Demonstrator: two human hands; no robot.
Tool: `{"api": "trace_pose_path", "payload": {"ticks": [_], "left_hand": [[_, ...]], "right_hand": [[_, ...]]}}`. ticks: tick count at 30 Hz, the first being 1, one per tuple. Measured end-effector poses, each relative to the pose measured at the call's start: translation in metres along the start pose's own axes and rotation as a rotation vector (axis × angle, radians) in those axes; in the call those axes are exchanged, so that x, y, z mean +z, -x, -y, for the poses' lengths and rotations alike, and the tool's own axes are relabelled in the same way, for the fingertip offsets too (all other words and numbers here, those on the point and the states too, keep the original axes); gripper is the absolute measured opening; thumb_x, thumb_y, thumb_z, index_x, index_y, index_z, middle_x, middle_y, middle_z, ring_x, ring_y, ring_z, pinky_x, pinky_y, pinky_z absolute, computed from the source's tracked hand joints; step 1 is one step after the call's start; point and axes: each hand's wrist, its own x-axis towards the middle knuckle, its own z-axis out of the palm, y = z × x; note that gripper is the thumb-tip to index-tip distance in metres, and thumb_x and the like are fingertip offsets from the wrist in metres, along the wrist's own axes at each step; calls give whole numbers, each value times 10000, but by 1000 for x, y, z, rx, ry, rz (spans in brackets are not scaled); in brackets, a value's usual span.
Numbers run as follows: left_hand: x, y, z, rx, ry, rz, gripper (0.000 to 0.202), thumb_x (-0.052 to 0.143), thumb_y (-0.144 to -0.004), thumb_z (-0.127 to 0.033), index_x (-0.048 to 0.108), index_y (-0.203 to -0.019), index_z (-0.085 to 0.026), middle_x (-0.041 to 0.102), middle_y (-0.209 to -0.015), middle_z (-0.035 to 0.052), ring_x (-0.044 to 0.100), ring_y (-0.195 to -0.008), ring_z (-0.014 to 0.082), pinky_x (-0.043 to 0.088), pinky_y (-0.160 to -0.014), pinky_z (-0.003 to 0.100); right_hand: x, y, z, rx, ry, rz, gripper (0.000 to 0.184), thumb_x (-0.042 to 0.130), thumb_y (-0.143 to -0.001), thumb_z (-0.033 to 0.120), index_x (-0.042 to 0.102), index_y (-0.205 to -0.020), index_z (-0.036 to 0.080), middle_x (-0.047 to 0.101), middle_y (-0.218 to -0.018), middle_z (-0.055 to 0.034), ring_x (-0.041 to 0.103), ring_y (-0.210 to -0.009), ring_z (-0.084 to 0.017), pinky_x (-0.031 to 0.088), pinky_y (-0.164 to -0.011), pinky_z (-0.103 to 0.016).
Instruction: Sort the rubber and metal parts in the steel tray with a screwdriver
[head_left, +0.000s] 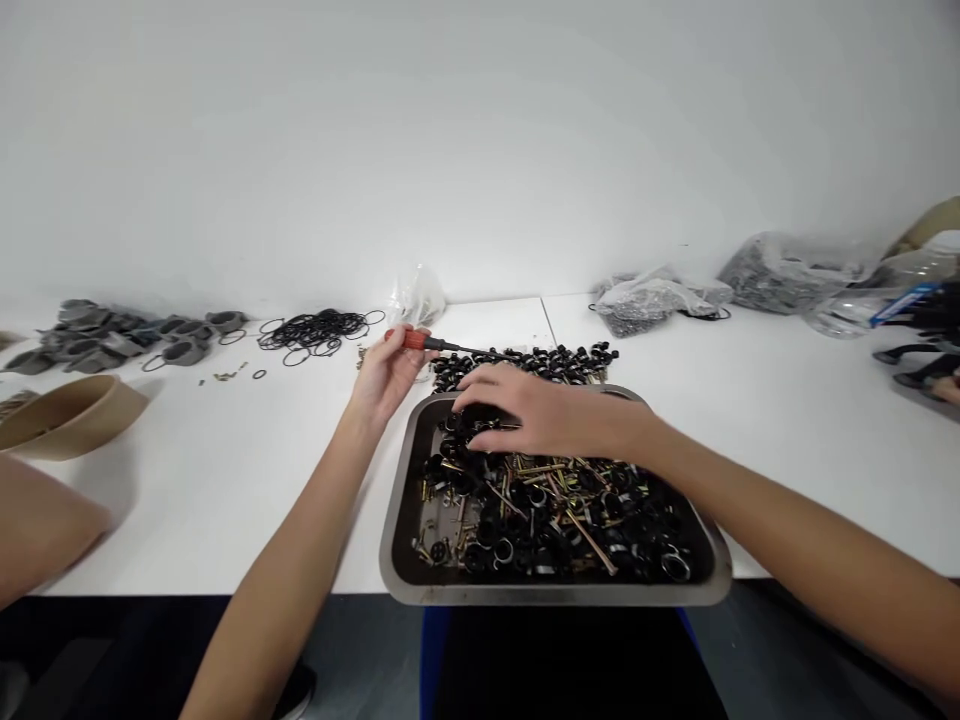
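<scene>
My left hand (386, 375) is closed around a red-handled screwdriver (431, 344) whose black shaft points right, over the table just left of a metal tray (401, 505). The tray holds a heap of small black rings and brass pins (551, 515). My right hand (529, 412) reaches into the tray's far left part, palm down, fingers curled onto the black parts; what they grip is hidden. A row of black parts (536, 362) lies on the table behind the tray.
On the white table (225, 470), black O-rings (319, 330) and grey plastic caps (120, 335) lie at the far left, with a brown paper bowl (71, 415). Plastic bags of parts (660, 298) sit far right. Another person's arm (37, 525) shows at the left edge.
</scene>
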Motion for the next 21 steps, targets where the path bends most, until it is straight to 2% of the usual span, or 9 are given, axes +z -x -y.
{"api": "trace_pose_path", "payload": {"ticks": [4, 8, 11, 16, 18, 21], "left_hand": [[2, -1, -2, -16, -18, -11, 200, 602, -974, -223, 661, -803, -139, 737, -810, 51, 551, -478, 53, 632, -750, 272], [2, -1, -2, -18, -42, 10, 195, 601, -972, -224, 679, -805, -160, 739, -821, 51, 558, -485, 61, 633, -756, 264], [1, -1, 0, -32, -46, 37, 188, 594, -971, -218, 689, -817, -164, 739, -841, 52, 583, -511, 73, 635, -749, 263], [7, 2, 2, -18, -120, 67, 164, 635, -947, -233, 691, -817, -150, 731, -849, 60, 575, -515, 71, 641, -732, 266], [12, 6, 2, -9, -174, 88, 133, 684, -911, -236, 694, -810, -150, 731, -854, 65, 607, -557, 89, 641, -718, 261], [25, 17, 4, 13, -278, 146, 112, 754, -852, -249, 723, -861, -141, 740, -899, 88, 670, -651, 130, 637, -689, 248]], "right_hand": [[-38, 47, -5, 190, -58, -162, 421, 564, -960, 528, 692, -1180, 193, 680, -1179, -102, 615, -1018, -225, 477, -869, -391], [-55, 83, -23, 305, -36, -291, 366, 581, -942, 512, 750, -1052, 207, 728, -1029, -76, 638, -890, -199, 466, -765, -342], [-53, 93, -39, 358, -37, -314, 358, 587, -935, 506, 761, -1031, 207, 737, -1000, -75, 642, -863, -196, 462, -745, -336], [-36, 86, -67, 414, -73, -279, 368, 596, -929, 512, 756, -1025, 194, 734, -979, -77, 631, -818, -185, 460, -708, -337], [-26, 81, -79, 398, -89, -398, 350, 589, -937, 498, 749, -950, 188, 724, -899, -63, 608, -761, -168, 442, -685, -330], [-13, 79, -94, 346, -94, -653, 360, 553, -959, 461, 711, -807, 175, 682, -751, -39, 567, -683, -148, 411, -659, -323]]}}
